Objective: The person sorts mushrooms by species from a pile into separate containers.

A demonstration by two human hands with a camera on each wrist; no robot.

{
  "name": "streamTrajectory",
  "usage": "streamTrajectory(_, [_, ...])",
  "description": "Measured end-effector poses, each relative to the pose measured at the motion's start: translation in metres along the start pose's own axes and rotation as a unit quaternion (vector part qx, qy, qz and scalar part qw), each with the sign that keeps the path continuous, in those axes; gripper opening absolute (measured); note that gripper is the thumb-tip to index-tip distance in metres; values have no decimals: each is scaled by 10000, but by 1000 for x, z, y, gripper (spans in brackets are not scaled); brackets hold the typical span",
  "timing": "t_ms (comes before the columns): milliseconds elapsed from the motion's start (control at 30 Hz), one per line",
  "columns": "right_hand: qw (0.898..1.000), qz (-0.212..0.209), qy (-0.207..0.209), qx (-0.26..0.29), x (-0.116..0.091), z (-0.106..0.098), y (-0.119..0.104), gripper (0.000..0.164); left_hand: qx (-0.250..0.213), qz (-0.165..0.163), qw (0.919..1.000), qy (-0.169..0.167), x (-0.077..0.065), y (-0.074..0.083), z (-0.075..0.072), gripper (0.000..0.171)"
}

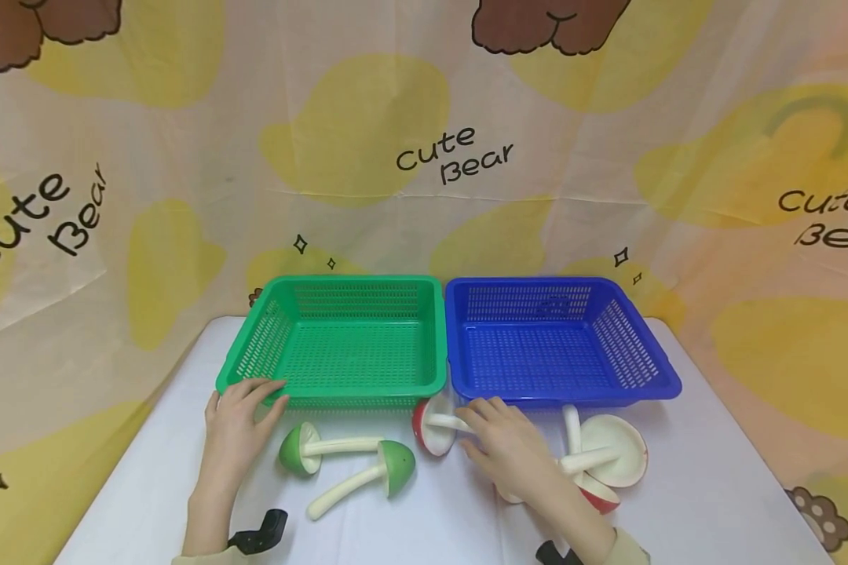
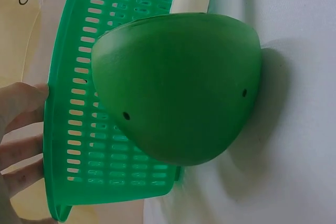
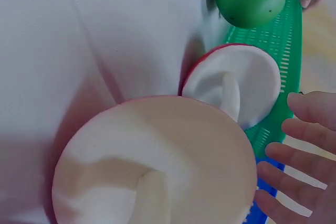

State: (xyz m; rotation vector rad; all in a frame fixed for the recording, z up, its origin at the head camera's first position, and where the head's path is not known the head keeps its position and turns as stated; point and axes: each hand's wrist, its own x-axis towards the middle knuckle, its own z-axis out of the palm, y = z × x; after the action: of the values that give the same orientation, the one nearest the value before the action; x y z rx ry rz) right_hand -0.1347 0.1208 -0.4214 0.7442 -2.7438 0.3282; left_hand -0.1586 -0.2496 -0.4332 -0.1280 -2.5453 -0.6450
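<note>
Hands apart: left hand (image 1: 236, 424) rests loosely at the green basket's (image 1: 367, 391) near-left corner, right hand (image 1: 507, 441), fingers spread, beside the red-capped mushroom (image 1: 436, 439) near the baskets' junction, whose rounded cap could roll if fingertips bump the stem.

Head view bright; wrist views dimmer, soft shadows on cloth (image 3: 131, 24)

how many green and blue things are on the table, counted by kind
Green basket: 1
Blue basket: 1
Green mushrooms: 2
Total: 4
</note>
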Motion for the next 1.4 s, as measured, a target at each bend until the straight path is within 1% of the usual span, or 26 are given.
streamTrajectory(200, [9993,-125,41,-360,3,10,-3,34,-19,5,10000,-6,0,1,2,28])
streamTrajectory(333, [9972,-357,133,-642,3,19,-6,36,17,36,10000,27,-1,1,0,28])
streamTrajectory(400, [9952,-465,253,-825,4,23,-7,37,8,55,10000,51,0,1,-1,27])
streamTrajectory(533, [9893,-655,538,-1191,5,29,-9,34,25,53,10000,16,0,0,-1,28])
streamTrajectory(700, [9835,-750,634,-1518,8,37,-7,28,33,33,10000,-7,-1,0,-1,27])
streamTrajectory(833, [9789,-820,707,-1730,10,44,-4,30,34,53,10000,17,-1,0,-2,27])
streamTrajectory(1000, [9769,-833,751,-1818,13,48,0,35,36,72,10000,12,0,1,-2,27])
streamTrajectory(1233, [9811,-783,500,-1699,13,47,-1,37,24,70,10000,9,0,3,-3,27])
streamTrajectory(1400, [9816,-864,542,-1616,12,45,-3,36,39,73,10000,41,-1,1,-3,27])
